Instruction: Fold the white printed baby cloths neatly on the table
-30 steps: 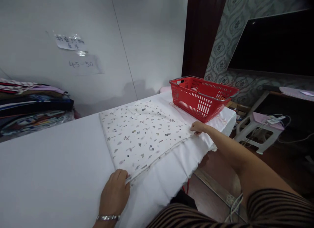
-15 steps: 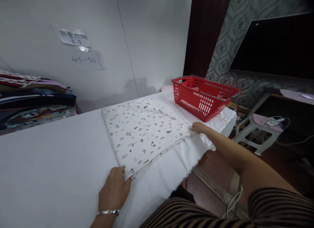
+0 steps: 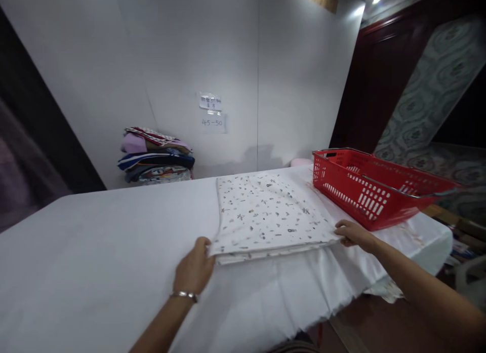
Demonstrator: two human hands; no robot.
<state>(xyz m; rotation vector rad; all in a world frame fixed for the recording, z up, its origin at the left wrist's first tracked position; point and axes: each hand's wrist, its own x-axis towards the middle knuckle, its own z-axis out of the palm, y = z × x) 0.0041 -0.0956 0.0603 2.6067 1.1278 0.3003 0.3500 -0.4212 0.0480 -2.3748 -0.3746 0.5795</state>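
Observation:
A white cloth with a small grey and brown print point(image 3: 266, 211) lies folded in layers on the white-covered table point(image 3: 125, 241). At its near left corner my left hand point(image 3: 194, 267), with a silver bracelet at the wrist, pinches the edge. My right hand point(image 3: 353, 235) grips the near right corner. Between the two hands the near edge is slightly raised, and its stacked layers show. The far part of the cloth rests flat, with soft creases toward the right.
A red plastic basket point(image 3: 357, 196) stands on the table at the right, close to my right hand. Folded clothes point(image 3: 157, 158) are piled at the back left by the wall. Paper notes point(image 3: 212, 122) are stuck on the wall point(image 3: 170, 64).
The view has swung left and up. Both hands keep hold of the cloth's near corners, and the near edge is now lifted a little, showing its layers.

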